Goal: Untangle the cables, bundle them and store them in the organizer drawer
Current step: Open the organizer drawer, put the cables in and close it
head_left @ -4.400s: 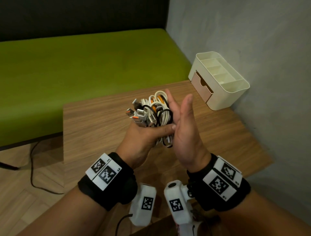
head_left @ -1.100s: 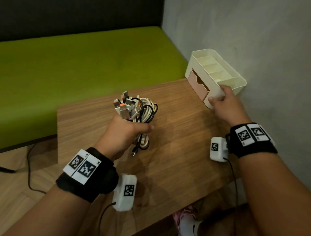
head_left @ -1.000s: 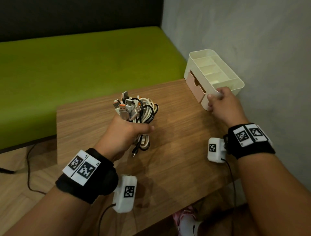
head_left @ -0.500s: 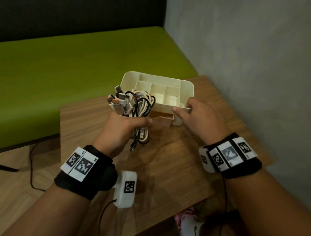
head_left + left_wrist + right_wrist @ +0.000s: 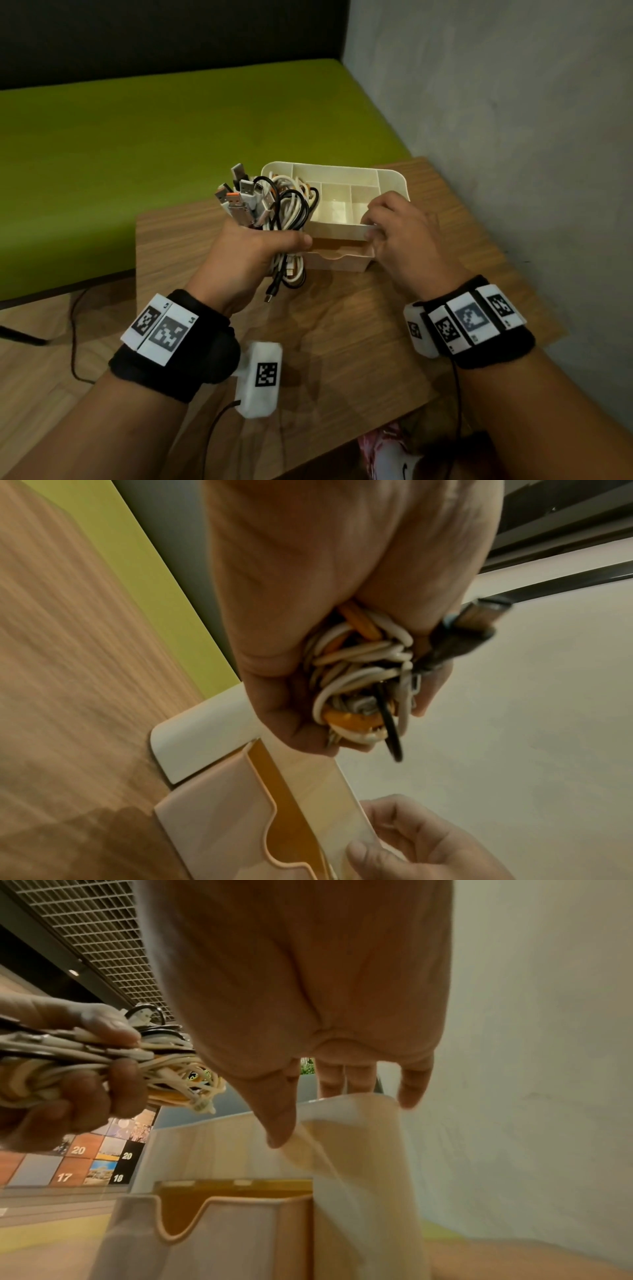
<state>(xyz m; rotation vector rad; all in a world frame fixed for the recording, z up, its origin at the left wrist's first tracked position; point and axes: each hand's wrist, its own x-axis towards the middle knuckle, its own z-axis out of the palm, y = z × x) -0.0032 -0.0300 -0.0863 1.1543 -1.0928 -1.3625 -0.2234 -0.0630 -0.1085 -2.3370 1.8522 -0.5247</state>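
Two hands are showing: one left hand [image 5: 246, 257] and one right hand [image 5: 400, 240]. One cable bundle [image 5: 274, 209], one organizer [image 5: 342, 174] with one drawer [image 5: 339, 255], and one table [image 5: 342, 325] are showing.

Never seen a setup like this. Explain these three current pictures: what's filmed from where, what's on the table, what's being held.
No machine here: a person works with bare hands, wearing one camera on the head and one on each wrist. The head view looks down at a wooden table. On it stands a cream organizer with its drawer slightly open. The left hand grips a bundle of cables. The right hand holds the organizer's near corner. The two wrist views show the same things close up, looking along the fingers.
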